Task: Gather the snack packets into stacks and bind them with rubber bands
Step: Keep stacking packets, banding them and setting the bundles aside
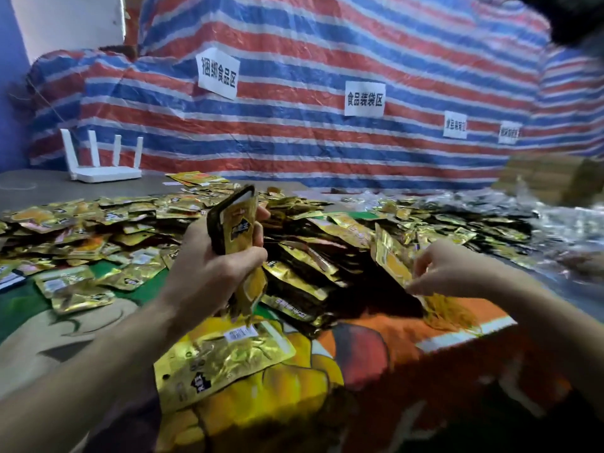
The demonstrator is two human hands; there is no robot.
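While the left grip (215,259) held a stack of gold snack packets (238,220) upright, fingers and thumb curled round its lower half, the stack stood over mid-table with its top tipped toward 1 o'clock. A dark strip ran along the stack's top and left edge; couldn't tell what it was.

Right grip (447,266) sat at 3 o'clock of the left one, well apart from it. It pinched a single gold packet (390,256) by its right edge, and the packet stood on edge at the near-right side of the pile.

Loose packet pile (310,253) spread across the table from 9 to 3 o'clock behind both grips, gold and dark faces mixed and overlapping. Two flat packets (222,358) lay at 6 o'clock of the left grip, just below the stack, label side up. A few stray packets (81,289) lay at 9 o'clock, apart from the pile.

A printed cartoon cloth (392,348), orange and green, covered the near table under the packets. Bare grey table (32,188) showed at 10 o'clock. A white router (101,165) with four antennas stood there against the tarp. The striped red-blue-white tarp (294,142) closed off the back from 10 to 2 o'clock, with paper labels (364,99) stuck on it. Silvery wrappers (539,217) were heaped at 2 o'clock, blurred.
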